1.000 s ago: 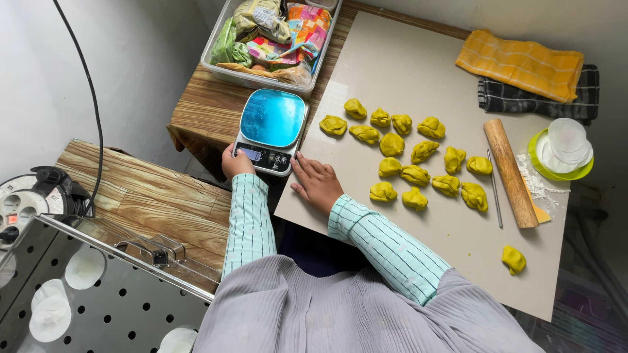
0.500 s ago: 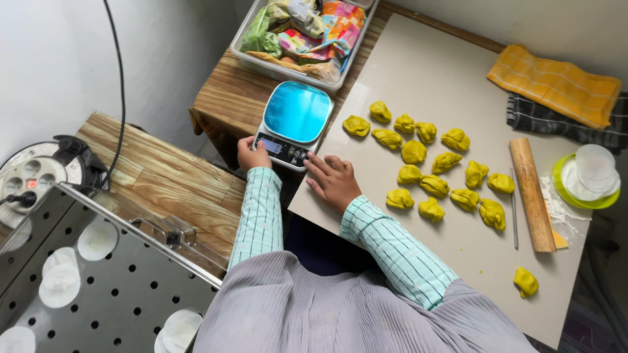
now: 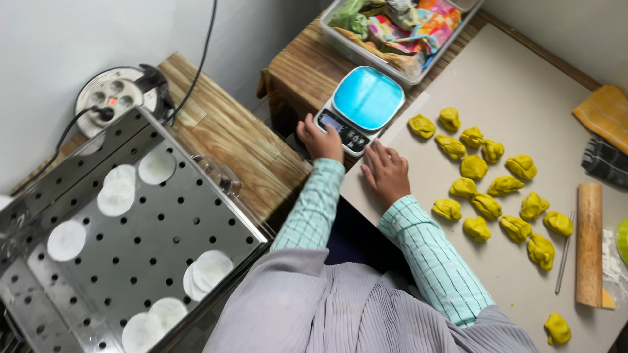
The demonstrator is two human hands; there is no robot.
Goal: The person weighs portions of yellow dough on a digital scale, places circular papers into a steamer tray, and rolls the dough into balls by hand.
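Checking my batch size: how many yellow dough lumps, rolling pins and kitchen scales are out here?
Yellow dough lumps: 17
Rolling pin: 1
Kitchen scale: 1
Total: 19

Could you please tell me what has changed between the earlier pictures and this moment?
Mostly the view has swung left, so the perforated steel tray with its white paper rounds now fills the lower left. The left hand stays at the front edge of the kitchen scale, and the right hand still rests flat on the board beside it. Nothing was picked up or released; the yellow dough pieces and rolling pin lie as before.
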